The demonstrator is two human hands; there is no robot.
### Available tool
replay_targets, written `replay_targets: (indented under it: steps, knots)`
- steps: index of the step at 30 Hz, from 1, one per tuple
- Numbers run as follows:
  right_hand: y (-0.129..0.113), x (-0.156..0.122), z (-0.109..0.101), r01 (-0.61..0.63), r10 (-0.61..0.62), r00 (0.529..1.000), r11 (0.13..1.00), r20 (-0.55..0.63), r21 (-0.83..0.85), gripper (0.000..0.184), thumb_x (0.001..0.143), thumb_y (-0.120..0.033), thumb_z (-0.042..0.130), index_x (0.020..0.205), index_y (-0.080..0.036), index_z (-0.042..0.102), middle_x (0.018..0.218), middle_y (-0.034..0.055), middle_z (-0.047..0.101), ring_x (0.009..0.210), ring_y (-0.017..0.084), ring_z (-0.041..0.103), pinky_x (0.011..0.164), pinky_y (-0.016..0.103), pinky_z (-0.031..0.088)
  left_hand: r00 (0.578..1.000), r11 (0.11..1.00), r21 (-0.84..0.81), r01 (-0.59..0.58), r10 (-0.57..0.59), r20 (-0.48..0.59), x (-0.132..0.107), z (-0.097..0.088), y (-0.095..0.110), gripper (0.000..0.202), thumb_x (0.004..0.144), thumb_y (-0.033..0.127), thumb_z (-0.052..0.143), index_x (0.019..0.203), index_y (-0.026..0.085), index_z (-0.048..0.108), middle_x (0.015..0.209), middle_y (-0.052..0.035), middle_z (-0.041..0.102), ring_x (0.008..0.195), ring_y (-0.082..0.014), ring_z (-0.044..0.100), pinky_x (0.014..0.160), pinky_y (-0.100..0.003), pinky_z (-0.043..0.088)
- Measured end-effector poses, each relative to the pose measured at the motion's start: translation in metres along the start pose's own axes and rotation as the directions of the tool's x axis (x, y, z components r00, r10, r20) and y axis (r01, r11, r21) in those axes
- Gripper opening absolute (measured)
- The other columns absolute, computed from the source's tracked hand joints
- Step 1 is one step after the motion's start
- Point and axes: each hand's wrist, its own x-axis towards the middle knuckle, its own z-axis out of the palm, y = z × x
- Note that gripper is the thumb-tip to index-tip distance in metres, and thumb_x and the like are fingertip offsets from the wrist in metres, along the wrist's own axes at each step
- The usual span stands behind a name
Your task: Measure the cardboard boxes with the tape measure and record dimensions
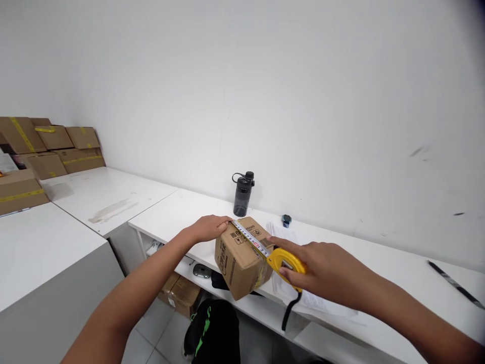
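Observation:
A small cardboard box [238,263] sits at the front edge of a white table [379,273]. My left hand [208,227] rests on the box's top far-left corner, fingers curled over it, pinning the end of a measuring tape blade [250,238]. The blade stretches across the box top. My right hand [322,270] grips the yellow tape measure case [285,260] at the box's right edge. A black strap [290,308] hangs from the case.
A dark water bottle [242,194] stands by the wall behind the box. Papers [303,298] lie under my right hand; a small blue object [286,220] sits near them. Stacked cardboard boxes [45,146] fill the far left. A black bag [212,328] sits on the floor.

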Motion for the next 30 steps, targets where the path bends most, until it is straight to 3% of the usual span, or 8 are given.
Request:
replay_targets:
  steps: [10, 15, 19, 21, 23, 26, 28, 30]
  knots:
    - [-0.008, 0.003, 0.017, -0.045, 0.045, 0.998, 0.999, -0.042, -0.003, 0.060, 0.094, -0.044, 0.043, 0.151, -0.029, 0.037, 0.085, 0.0046, 0.075, 0.068, 0.025, 0.069, 0.051, 0.028, 0.024, 0.999, 0.996, -0.078, 0.049, -0.049, -0.002, 0.002, 0.003, -0.003, 0.051, 0.096, 0.040, 0.029, 0.138, 0.027, 0.055, 0.133, -0.0070, 0.064, 0.117, -0.0290, 0.061, 0.100, -0.043, 0.044]
    - [-0.002, -0.004, 0.017, -0.061, 0.064, 0.983, 0.998, -0.173, 0.023, 0.066, 0.094, -0.047, 0.044, 0.155, -0.028, 0.027, 0.103, 0.0057, 0.076, 0.076, 0.025, 0.071, 0.051, 0.027, 0.030, 0.995, 0.947, -0.319, -0.037, 0.005, -0.100, 0.003, 0.017, -0.009, 0.049, 0.097, 0.044, 0.029, 0.130, 0.024, 0.060, 0.132, -0.0064, 0.064, 0.119, -0.0265, 0.059, 0.104, -0.040, 0.044]
    - [0.012, -0.002, 0.016, -0.111, 0.143, 0.929, 0.988, -0.341, 0.110, 0.066, 0.095, -0.048, 0.043, 0.155, -0.024, 0.028, 0.109, 0.0068, 0.075, 0.077, 0.024, 0.072, 0.053, 0.028, 0.039, 0.958, 0.817, -0.562, -0.130, -0.043, -0.283, -0.001, 0.035, -0.011, 0.047, 0.094, 0.044, 0.039, 0.126, 0.019, 0.063, 0.133, -0.0087, 0.064, 0.125, -0.0262, 0.056, 0.110, -0.040, 0.041]
    - [0.020, 0.003, 0.019, -0.144, 0.213, 0.862, 0.973, -0.460, 0.181, 0.062, 0.095, -0.048, 0.043, 0.151, -0.023, 0.035, 0.111, 0.0071, 0.075, 0.076, 0.024, 0.071, 0.057, 0.030, 0.045, 0.930, 0.748, -0.652, -0.126, -0.140, -0.340, -0.004, 0.043, -0.008, 0.045, 0.092, 0.040, 0.043, 0.125, 0.018, 0.063, 0.135, -0.0095, 0.063, 0.128, -0.0264, 0.055, 0.113, -0.041, 0.038]
    - [0.028, 0.009, 0.027, -0.157, 0.317, 0.756, 0.937, -0.573, 0.311, 0.062, 0.093, -0.051, 0.046, 0.148, -0.023, 0.040, 0.114, 0.0080, 0.073, 0.079, 0.024, 0.071, 0.063, 0.033, 0.050, 0.878, 0.654, -0.751, -0.091, -0.303, -0.370, -0.007, 0.054, -0.001, 0.044, 0.090, 0.036, 0.042, 0.124, 0.016, 0.062, 0.133, -0.0108, 0.064, 0.126, -0.0266, 0.056, 0.112, -0.044, 0.039]
    - [0.033, 0.013, 0.053, -0.085, 0.516, 0.582, 0.808, -0.629, 0.584, 0.071, 0.086, -0.059, 0.055, 0.145, -0.021, 0.044, 0.118, 0.0116, 0.070, 0.090, 0.027, 0.070, 0.075, 0.038, 0.054, 0.711, 0.523, -0.847, -0.093, -0.560, -0.424, -0.005, 0.072, 0.015, 0.037, 0.089, 0.028, 0.037, 0.115, 0.016, 0.060, 0.126, -0.0116, 0.065, 0.119, -0.0256, 0.060, 0.107, -0.045, 0.045]
    - [0.027, 0.008, 0.077, 0.035, 0.654, 0.468, 0.658, -0.594, 0.752, 0.078, 0.081, -0.063, 0.062, 0.144, -0.021, 0.044, 0.126, 0.0141, 0.065, 0.101, 0.028, 0.066, 0.084, 0.040, 0.055, 0.574, 0.524, -0.842, -0.130, -0.653, -0.495, 0.002, 0.080, 0.027, 0.030, 0.090, 0.025, 0.036, 0.109, 0.019, 0.058, 0.132, -0.0112, 0.060, 0.125, -0.0243, 0.056, 0.109, -0.043, 0.043]
    - [0.012, -0.005, 0.104, 0.193, 0.795, 0.393, 0.420, -0.463, 0.887, 0.084, 0.079, -0.063, 0.064, 0.146, -0.021, 0.037, 0.132, 0.0152, 0.060, 0.107, 0.028, 0.064, 0.085, 0.041, 0.055, 0.445, 0.587, -0.802, -0.105, -0.694, -0.566, 0.012, 0.081, 0.038, 0.026, 0.092, 0.025, 0.035, 0.106, 0.020, 0.056, 0.139, -0.0118, 0.053, 0.134, -0.0239, 0.047, 0.114, -0.042, 0.037]
